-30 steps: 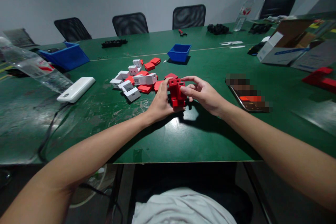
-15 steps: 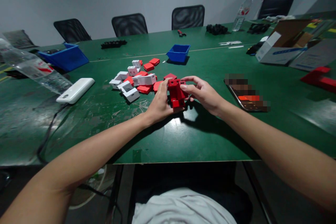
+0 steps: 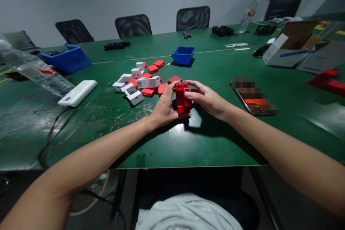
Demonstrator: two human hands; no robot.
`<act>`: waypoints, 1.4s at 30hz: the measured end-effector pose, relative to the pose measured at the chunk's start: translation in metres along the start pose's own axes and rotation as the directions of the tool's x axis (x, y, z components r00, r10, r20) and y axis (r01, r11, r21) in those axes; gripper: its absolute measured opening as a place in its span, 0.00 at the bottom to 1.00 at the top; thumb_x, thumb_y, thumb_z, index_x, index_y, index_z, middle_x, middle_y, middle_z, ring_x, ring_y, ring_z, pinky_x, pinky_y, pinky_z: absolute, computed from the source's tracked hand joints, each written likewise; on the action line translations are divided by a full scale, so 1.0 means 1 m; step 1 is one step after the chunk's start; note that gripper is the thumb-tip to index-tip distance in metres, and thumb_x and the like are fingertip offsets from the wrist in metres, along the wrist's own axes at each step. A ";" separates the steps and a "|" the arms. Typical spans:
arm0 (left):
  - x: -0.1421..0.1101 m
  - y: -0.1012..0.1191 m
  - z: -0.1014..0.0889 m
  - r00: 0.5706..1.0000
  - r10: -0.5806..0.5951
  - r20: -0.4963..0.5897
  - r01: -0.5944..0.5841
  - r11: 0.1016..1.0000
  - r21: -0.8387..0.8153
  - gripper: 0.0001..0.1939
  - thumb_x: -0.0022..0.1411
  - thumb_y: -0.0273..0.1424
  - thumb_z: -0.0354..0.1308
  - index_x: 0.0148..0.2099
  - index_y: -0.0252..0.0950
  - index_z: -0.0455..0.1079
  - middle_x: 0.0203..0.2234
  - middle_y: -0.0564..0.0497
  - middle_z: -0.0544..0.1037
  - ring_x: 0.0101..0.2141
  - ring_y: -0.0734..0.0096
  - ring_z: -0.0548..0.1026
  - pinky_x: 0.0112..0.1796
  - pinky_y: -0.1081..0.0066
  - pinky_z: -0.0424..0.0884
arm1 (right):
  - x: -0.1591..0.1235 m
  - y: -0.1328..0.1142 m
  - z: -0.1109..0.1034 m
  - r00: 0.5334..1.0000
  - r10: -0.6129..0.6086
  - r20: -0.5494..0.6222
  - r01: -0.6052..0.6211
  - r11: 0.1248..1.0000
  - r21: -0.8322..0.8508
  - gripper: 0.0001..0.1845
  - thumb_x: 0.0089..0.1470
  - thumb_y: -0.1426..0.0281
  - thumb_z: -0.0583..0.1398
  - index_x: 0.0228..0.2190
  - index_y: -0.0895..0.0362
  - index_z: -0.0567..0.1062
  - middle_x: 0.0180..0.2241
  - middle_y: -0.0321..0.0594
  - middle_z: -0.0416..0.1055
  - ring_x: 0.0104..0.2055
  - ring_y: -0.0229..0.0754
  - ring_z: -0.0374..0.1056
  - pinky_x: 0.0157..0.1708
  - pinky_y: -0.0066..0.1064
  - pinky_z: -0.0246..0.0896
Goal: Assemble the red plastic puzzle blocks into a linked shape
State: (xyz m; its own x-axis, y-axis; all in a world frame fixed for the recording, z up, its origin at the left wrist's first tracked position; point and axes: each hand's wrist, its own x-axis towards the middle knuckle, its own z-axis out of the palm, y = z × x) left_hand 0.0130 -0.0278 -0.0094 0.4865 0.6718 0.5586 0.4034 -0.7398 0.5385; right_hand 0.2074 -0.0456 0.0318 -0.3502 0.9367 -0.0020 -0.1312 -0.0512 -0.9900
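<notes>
Between my two hands is a red plastic block-like part (image 3: 182, 101) with small holes in its top end, held a little above the table. My left hand (image 3: 165, 107) is closed around its left side and underside. My right hand (image 3: 207, 97) grips the upper right side with thumb and fingers; some fingertips are hidden behind the part. Just beyond my hands, another red piece (image 3: 174, 79) lies on the table. To the left is a loose pile of white box-shaped parts (image 3: 135, 97) and flat red pieces (image 3: 148, 91).
A small blue bin (image 3: 183, 55) stands ahead, with a larger blue bin (image 3: 68, 59) at far left. A white power bank (image 3: 78, 93) with a cable and a water bottle (image 3: 40, 70) are left. A phone (image 3: 253, 99) and cardboard box (image 3: 289, 45) are right.
The red part has become slightly more upright and shifted a little toward me between my hands. My right hand has moved slightly with it; the other things stay put.
</notes>
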 end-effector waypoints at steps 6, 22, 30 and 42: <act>0.000 0.000 0.000 0.999 0.014 0.029 -0.015 1.000 0.015 0.55 0.47 0.43 0.74 0.69 0.43 0.45 0.62 0.37 0.62 0.62 0.46 0.66 0.60 0.45 0.65 | 0.001 0.002 -0.001 1.000 0.004 0.025 -0.004 1.000 -0.003 0.29 0.47 0.62 0.71 0.50 0.51 0.71 0.42 0.39 0.77 0.42 0.43 0.74 0.40 0.34 0.67; 0.001 0.003 0.005 0.968 -0.241 -0.073 0.251 0.941 0.227 0.49 0.40 0.53 0.73 0.58 0.37 0.59 0.51 0.38 0.70 0.54 0.41 0.68 0.55 0.41 0.64 | 0.015 0.024 -0.014 0.970 -0.238 -0.050 0.178 0.833 -0.524 0.14 0.60 0.61 0.60 0.44 0.55 0.75 0.38 0.42 0.78 0.35 0.43 0.74 0.35 0.35 0.66; 0.004 0.011 0.004 0.921 -0.386 -0.058 0.385 0.875 0.294 0.44 0.43 0.51 0.72 0.55 0.37 0.58 0.54 0.40 0.69 0.56 0.46 0.66 0.55 0.48 0.63 | 0.021 0.027 -0.024 0.924 -0.381 0.033 0.252 0.543 -0.801 0.11 0.60 0.72 0.56 0.42 0.57 0.76 0.43 0.46 0.79 0.44 0.47 0.75 0.46 0.39 0.67; 0.005 0.013 -0.001 0.929 -0.344 0.138 0.281 0.896 0.343 0.51 0.46 0.56 0.69 0.63 0.33 0.55 0.59 0.33 0.66 0.60 0.40 0.62 0.58 0.43 0.61 | 0.051 0.046 -0.038 0.887 -0.432 0.161 0.279 0.224 -0.934 0.20 0.60 0.73 0.52 0.51 0.62 0.74 0.51 0.54 0.74 0.52 0.53 0.68 0.53 0.45 0.63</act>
State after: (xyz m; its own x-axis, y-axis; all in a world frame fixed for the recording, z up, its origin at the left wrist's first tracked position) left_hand 0.0194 -0.0341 0.0008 0.4199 0.8734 0.2468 0.7643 -0.4869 0.4228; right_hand 0.2190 0.0130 -0.0197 -0.4033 0.7974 0.4489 0.7393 0.5730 -0.3536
